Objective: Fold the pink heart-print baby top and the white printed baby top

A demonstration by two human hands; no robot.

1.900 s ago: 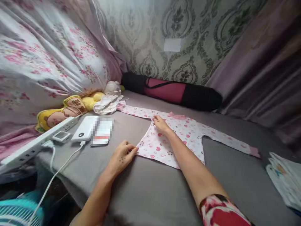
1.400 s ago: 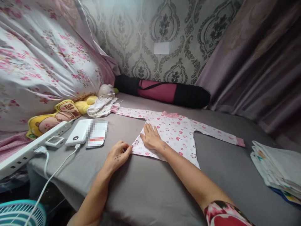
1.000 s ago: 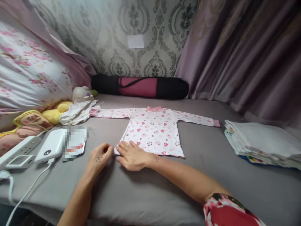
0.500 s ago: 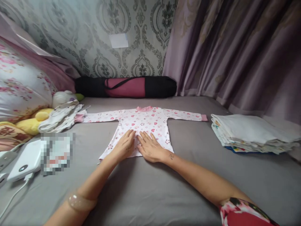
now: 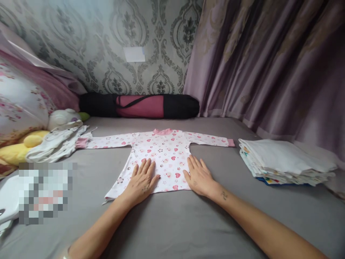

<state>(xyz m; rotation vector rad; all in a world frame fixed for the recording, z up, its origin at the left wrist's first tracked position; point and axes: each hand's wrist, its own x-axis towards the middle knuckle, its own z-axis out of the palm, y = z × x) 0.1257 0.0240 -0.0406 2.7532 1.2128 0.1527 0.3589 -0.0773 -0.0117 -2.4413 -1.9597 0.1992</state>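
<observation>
A child's long-sleeved shirt point(image 5: 164, 162), white with pink hearts and flowers, lies spread on a grey bed sheet point(image 5: 172, 223). Its pink collar points away from me and both sleeves stretch straight out sideways. My left hand point(image 5: 142, 180) rests flat on the lower left part of the shirt, fingers extended. At the shirt's lower right edge lies my right hand point(image 5: 199, 176), palm down with fingers stretched, partly on the cloth and partly on the sheet. Neither hand grips anything.
A stack of folded white cloths point(image 5: 285, 158) lies on the right. By the wall stretches a black and pink long bag point(image 5: 140, 106). Crumpled white clothing point(image 5: 56, 142), a yellow plush toy point(image 5: 35, 140) and a white device point(image 5: 10, 198) are on the left. Purple curtains point(image 5: 242, 64) hang at right.
My hands have moved apart from the middle of the shirt: the right one to its right edge, the left slightly left and nearer to me. The view has also shifted a little.
</observation>
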